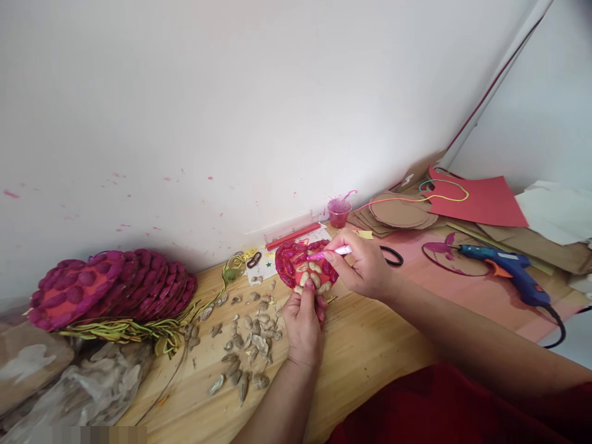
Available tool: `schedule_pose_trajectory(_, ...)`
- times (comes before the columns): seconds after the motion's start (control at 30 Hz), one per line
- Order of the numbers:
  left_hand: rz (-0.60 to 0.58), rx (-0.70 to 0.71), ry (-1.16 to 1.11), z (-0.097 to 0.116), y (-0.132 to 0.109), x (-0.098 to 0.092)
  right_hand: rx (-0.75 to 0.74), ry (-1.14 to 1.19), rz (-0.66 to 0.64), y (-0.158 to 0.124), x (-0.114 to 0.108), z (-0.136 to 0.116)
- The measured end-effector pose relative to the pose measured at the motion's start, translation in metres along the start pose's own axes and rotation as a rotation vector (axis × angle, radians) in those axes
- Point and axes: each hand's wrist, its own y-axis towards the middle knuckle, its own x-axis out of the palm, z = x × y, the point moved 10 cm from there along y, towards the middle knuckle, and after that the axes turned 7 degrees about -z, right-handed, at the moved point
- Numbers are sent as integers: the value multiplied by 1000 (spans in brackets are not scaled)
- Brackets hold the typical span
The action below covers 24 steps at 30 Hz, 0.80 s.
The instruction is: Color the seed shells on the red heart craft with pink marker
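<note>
A round red disc (287,262) covered with peanut shells is gripped at its near edge by my left hand (305,320), thumb on top. Most shells along its far and side edges are painted magenta, while several in the middle and near my thumb are plain tan. My right hand (363,262) pinches a slim white brush (343,250) whose magenta tip points left and meets the shells. Unpainted peanut shells (256,333) lie scattered on the wooden table to the left of my left hand.
At the left stands a row of magenta shell-covered discs (120,283) above yellow-green cords (124,330). A cup of magenta paint (339,213) is by the wall. Cardboard discs (402,209), red paper (481,200) and a blue glue gun (513,271) lie right.
</note>
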Motion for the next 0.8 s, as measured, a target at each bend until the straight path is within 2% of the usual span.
schedule_pose_trajectory(0.1,2,-1,0,0,0,-1,1,9,-17,0,2,0)
schedule_pose_trajectory(0.27,1,0,6,-2,0,-2,15,-18,25,-1,-3,1)
schedule_pose_trajectory(0.47,-3,-8,9,-2,0,-1,0,13,-20,-1,4,-1)
schedule_pose_trajectory(0.67,-1,11,22,0,-1,-2,-9,-12,32,0,-3,-1)
schedule_pose_trajectory(0.8,-1,-5,8,-1,0,-2,-7,-3,-1,0,1,-1)
